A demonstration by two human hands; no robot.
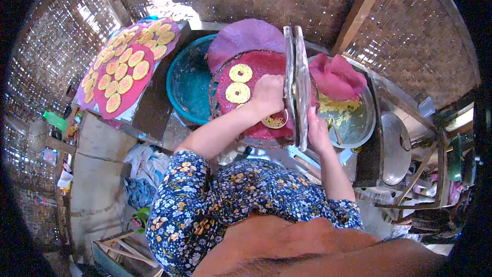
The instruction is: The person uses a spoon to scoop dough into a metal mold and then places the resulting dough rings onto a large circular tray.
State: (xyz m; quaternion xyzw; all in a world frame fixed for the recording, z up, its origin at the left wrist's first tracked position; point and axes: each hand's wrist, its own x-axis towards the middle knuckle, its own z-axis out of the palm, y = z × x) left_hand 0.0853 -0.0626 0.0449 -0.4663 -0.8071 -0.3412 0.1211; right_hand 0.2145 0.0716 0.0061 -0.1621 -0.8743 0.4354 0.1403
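A pair of long, weathered wooden boards (298, 88), lying face to face like a hand press, stands on edge in front of me. My left hand (269, 92) is closed in a fist against their left side, and its fingertips are hidden. From the right, my right hand (318, 129) grips the lower part of the boards. Under my left wrist is a small round cup (274, 120) with thin yellow strands in it. Two yellow dough rings, one upper (240, 73) and one lower (237, 92), lie on a pink sheet (265, 63) over a round woven tray; part of another shows beside my forearm.
A teal basin (170, 84) stands left of the tray, a purple sheet (246, 38) behind. On the right, a grey basin (367, 127) holds yellow dough (338, 104), partly under a pink cloth (338, 75). Several yellow-pink rounds (121, 71) cover sheets at far left. A metal wok (396, 154) leans at right.
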